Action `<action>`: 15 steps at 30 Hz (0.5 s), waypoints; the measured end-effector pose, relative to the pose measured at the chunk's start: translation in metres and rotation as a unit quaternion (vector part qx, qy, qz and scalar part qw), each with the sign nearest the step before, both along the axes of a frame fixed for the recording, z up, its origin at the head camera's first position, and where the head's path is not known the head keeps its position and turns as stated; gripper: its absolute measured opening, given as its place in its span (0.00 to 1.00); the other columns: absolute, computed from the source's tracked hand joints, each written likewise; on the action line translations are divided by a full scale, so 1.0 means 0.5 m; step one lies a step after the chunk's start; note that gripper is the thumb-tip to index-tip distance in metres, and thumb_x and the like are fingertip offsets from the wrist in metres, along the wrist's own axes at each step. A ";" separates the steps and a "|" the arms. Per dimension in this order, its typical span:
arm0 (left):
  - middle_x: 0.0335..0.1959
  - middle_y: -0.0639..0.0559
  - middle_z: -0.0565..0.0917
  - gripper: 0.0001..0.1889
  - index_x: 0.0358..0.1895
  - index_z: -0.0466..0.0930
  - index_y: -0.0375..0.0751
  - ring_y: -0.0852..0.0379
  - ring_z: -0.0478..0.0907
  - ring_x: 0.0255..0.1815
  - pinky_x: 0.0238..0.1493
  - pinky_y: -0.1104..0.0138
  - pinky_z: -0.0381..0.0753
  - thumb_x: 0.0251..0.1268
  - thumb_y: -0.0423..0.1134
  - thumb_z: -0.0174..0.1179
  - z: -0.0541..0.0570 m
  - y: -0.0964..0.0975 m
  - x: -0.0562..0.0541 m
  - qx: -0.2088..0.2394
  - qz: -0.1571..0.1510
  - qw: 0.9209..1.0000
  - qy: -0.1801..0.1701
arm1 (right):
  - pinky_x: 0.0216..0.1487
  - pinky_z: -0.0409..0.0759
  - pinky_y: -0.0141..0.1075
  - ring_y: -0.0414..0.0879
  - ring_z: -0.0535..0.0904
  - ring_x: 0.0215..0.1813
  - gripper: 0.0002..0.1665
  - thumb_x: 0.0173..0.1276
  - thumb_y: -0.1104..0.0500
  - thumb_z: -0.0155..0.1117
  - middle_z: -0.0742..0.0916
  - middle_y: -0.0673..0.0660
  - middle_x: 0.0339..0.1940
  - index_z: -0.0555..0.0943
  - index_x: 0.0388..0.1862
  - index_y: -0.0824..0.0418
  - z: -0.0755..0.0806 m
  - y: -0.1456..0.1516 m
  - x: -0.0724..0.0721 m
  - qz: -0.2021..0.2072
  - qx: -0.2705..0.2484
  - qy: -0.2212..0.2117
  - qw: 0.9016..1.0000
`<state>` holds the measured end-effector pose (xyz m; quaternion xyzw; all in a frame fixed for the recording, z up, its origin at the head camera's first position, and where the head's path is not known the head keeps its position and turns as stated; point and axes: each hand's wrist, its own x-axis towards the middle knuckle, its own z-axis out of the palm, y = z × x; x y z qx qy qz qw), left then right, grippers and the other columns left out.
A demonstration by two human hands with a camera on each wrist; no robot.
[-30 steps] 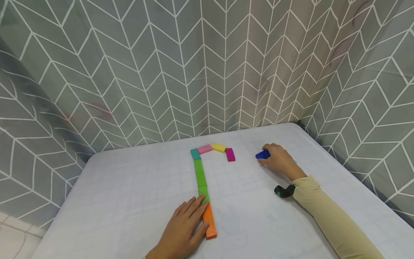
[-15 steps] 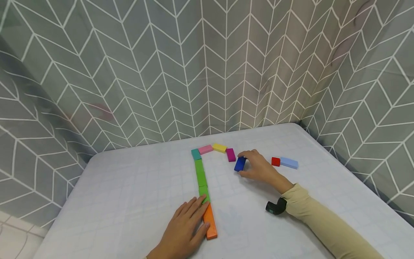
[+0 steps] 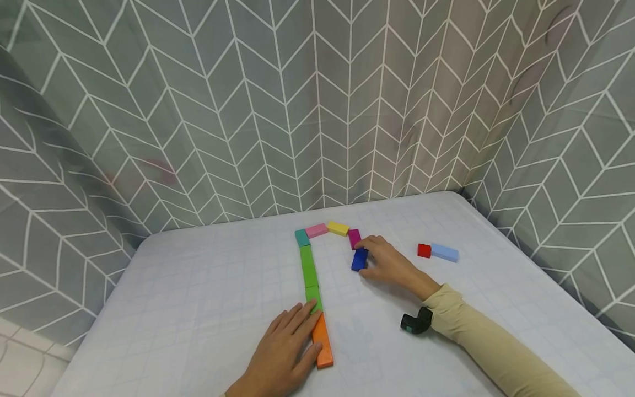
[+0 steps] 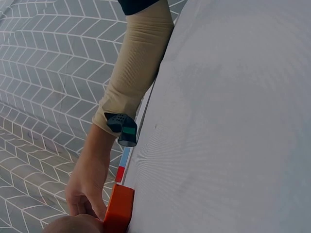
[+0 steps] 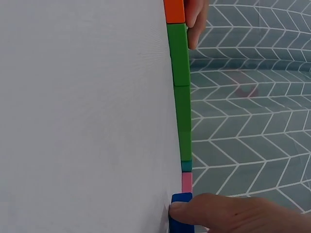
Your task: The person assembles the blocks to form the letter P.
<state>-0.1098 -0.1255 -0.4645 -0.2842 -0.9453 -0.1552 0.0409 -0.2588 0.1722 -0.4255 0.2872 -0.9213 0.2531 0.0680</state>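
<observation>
Fingers of the right hand [image 3: 392, 267] are pinched on a blue block [image 3: 359, 259] set just at six o'clock of the magenta block [image 3: 354, 238], while the left hand [image 3: 285, 355] is laid flat, steadying the orange block [image 3: 322, 348].

Blocks on the pale grey-white table [image 3: 198, 286]: orange [image 3: 321, 342], two green [image 3: 307, 266], teal [image 3: 301, 237], pink [image 3: 316, 230], yellow [image 3: 338, 227], magenta [image 3: 354, 237], dark blue [image 3: 359, 259], red [image 3: 424, 250], light blue [image 3: 444, 252]. Curtain [image 3: 248, 110]: grey, white chevron lines. Sleeve [image 3: 491, 353]: beige.

magenta block [image 3: 354, 238] | partly behind right hand [image 3: 389, 264]; left hand [image 3: 283, 358] | wrist cut off
</observation>
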 end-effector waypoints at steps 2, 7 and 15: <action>0.83 0.56 0.58 0.34 0.80 0.67 0.48 0.48 0.61 0.79 0.74 0.43 0.62 0.83 0.64 0.38 0.001 0.001 0.000 0.000 0.000 1.000 -0.001 | 0.64 0.77 0.54 0.60 0.76 0.62 0.33 0.59 0.63 0.80 0.80 0.65 0.60 0.79 0.63 0.68 -0.001 0.000 -0.001 -0.001 -0.001 0.006 1.000; 0.83 0.56 0.59 0.34 0.79 0.68 0.48 0.48 0.61 0.79 0.74 0.43 0.62 0.83 0.63 0.40 0.004 0.002 -0.001 0.003 -0.002 1.000 0.001 | 0.66 0.76 0.54 0.60 0.77 0.62 0.33 0.60 0.63 0.81 0.80 0.66 0.61 0.79 0.64 0.68 -0.001 -0.001 -0.005 -0.010 0.001 0.002 1.000; 0.83 0.56 0.58 0.33 0.79 0.68 0.47 0.49 0.60 0.79 0.74 0.44 0.62 0.83 0.63 0.41 0.005 -0.001 -0.002 0.003 -0.002 1.000 0.016 | 0.67 0.74 0.55 0.62 0.74 0.66 0.33 0.62 0.60 0.81 0.79 0.67 0.63 0.79 0.64 0.67 -0.001 0.002 -0.006 -0.006 0.010 0.024 1.000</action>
